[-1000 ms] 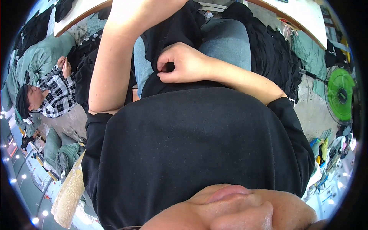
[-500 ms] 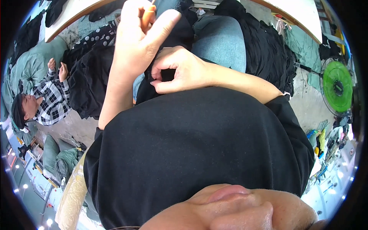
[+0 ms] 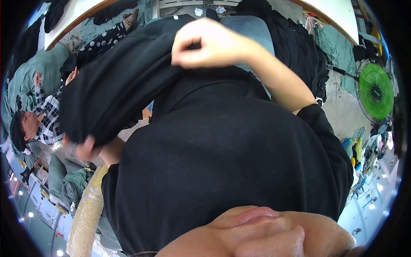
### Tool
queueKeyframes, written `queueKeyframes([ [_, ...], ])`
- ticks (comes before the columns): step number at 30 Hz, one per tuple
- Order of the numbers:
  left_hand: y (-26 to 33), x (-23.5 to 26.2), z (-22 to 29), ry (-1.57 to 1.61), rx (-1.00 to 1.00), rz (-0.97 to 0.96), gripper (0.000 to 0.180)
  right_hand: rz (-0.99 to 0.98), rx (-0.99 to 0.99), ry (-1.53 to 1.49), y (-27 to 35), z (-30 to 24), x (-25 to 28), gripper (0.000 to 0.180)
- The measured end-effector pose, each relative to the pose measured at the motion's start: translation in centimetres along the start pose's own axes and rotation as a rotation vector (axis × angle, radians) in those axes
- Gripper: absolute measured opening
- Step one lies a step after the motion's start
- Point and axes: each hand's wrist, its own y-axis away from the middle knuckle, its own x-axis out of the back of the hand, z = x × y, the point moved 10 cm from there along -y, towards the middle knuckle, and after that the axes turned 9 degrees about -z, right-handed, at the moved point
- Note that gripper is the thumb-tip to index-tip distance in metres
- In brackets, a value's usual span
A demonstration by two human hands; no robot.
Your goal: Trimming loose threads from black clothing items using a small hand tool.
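Note:
A black garment stretches across my lap, spread from upper right to lower left. At its upper right edge my right hand is closed on the cloth, fingers curled and thumb pressed toward them. My left hand is at the garment's lower left end, closed on the fabric. It is blurred and partly covered by the cloth. The orange-handled tool is not visible now.
Blue jeans show beyond my right hand. Black cloth is heaped to the right, near a green fan. Another person in a checked shirt sits at left. White tabletops stand ahead on both sides.
My left hand, earlier raised with an orange-handled tool, has swung down and left, drawing out the black garment. My right hand has moved up and away from my body.

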Motion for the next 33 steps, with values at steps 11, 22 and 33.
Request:
queueKeyframes([
  [11,1.7,-2.9,15.6,0.199,-0.451,-1.188,0.042,0.117,-0.577,0.152,1.1,20.7,-0.2,0.063],
  [22,-10.8,-11.8,0.7,-0.263,0.079,-0.312,0.040,-0.015,0.360,0.465,-0.7,-8.0,-5.8,0.017],
  [33,-6.9,-13.8,-12.3,-0.303,0.041,-0.476,0.018,0.265,0.160,0.157,3.6,-3.9,1.4,0.012],
])
